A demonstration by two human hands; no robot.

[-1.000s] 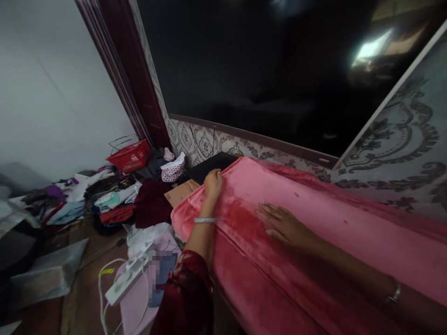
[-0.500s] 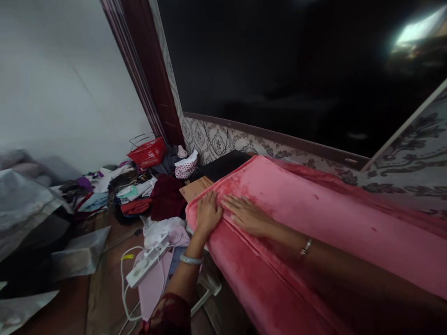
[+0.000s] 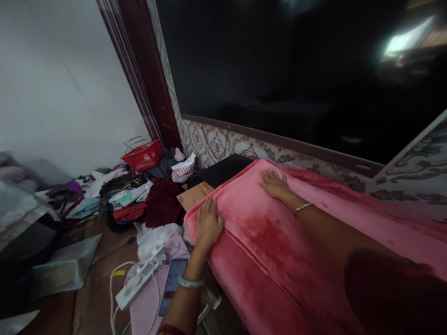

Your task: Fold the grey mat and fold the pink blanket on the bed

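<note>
A pink plush blanket (image 3: 279,242) lies spread over a raised surface, with a fold line running along its near side. Darker red patches show where its pile is brushed. My left hand (image 3: 208,226) rests flat on the blanket's left corner, fingers stretched out close to the edge. Farther back, near the far edge, my right hand (image 3: 274,184) lies with its fingers apart and palm down on the cloth. Neither hand grips anything. A wooden board (image 3: 194,196) sticks out from under the blanket beside my left hand.
Left of the blanket are a white power strip (image 3: 134,287) with cables and a phone (image 3: 173,284) on pink cloth. Piled clothes (image 3: 129,204) and a red basket (image 3: 143,156) sit farther back. A large television (image 3: 279,70) hangs on the wall.
My right hand has slid away from the left hand, toward the blanket's far edge, leaving a darker brushed patch. My left hand stays at the corner. The view has shifted slightly.
</note>
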